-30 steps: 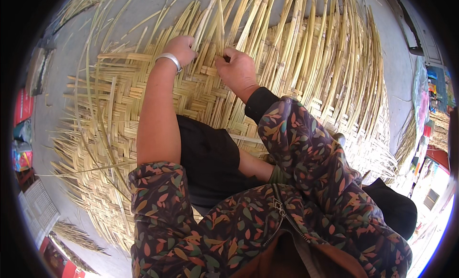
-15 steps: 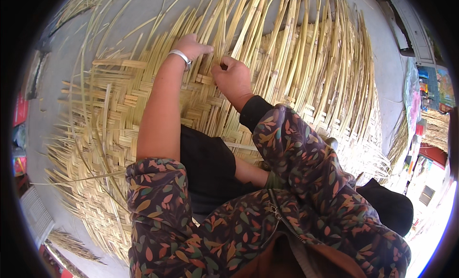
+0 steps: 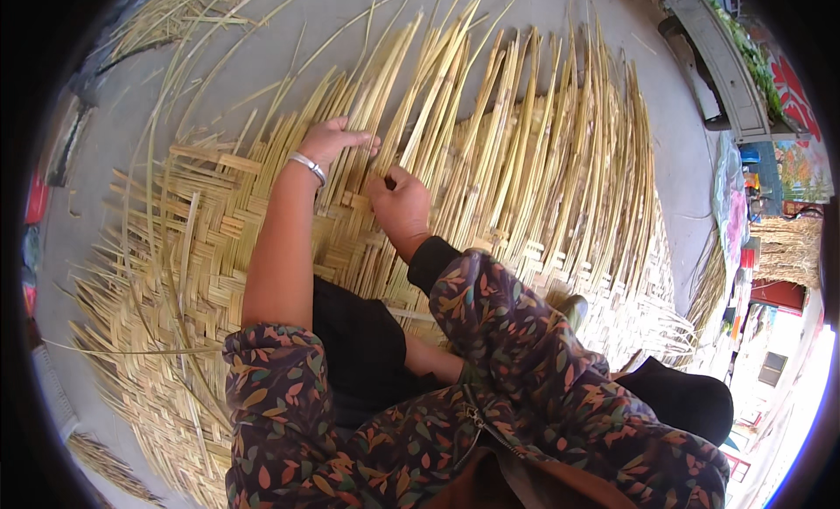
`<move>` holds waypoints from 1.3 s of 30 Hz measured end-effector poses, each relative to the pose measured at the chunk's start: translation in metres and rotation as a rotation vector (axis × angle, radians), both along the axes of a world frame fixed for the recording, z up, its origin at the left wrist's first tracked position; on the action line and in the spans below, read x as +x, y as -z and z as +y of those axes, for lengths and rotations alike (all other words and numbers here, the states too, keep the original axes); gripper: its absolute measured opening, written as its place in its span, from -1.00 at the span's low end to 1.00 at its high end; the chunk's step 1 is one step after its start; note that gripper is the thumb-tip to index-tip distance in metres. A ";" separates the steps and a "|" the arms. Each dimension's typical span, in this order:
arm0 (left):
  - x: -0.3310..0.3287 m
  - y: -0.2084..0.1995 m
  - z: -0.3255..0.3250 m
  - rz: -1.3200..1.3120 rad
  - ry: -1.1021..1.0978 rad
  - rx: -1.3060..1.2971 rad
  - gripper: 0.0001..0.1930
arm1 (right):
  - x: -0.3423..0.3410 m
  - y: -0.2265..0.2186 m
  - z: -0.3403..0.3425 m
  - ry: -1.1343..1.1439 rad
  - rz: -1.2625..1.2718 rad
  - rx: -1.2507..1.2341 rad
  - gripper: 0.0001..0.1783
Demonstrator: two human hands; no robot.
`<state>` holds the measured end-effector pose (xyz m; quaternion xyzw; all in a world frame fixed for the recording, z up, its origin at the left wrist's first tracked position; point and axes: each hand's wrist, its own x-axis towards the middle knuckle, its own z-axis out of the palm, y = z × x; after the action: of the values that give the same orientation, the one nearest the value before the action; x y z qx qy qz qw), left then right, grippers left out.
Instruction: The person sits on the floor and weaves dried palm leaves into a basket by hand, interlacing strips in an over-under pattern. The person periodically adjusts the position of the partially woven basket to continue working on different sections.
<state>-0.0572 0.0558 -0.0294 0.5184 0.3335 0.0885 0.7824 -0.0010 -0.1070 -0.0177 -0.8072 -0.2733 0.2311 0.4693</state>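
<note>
The loose strips [image 3: 385, 80] ran outward from the woven mat [image 3: 219, 286], long axes pointing away from you. Your right hand [image 3: 402, 201], fingers curled, lay nearer the mat's weave than your left hand [image 3: 332, 145]; whether either grasped strips could not be told.

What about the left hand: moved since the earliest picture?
Yes: the left hand has moved rightward and slightly forward, judged against the woven mat.

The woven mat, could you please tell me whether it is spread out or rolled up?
Spread out: the woven mat lies broad across the grey floor, its weave showing at left and long loose strips fanning over its right.
</note>
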 end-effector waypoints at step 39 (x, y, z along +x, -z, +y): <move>-0.088 -0.001 -0.015 0.094 -0.574 0.073 -0.79 | 0.055 0.014 0.034 -0.670 0.063 -0.324 -0.81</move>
<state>-0.1457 0.0407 -0.0286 0.4342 0.4991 0.2940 0.6899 0.0536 -0.0729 -0.0312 -0.7291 -0.4677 0.4370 0.2422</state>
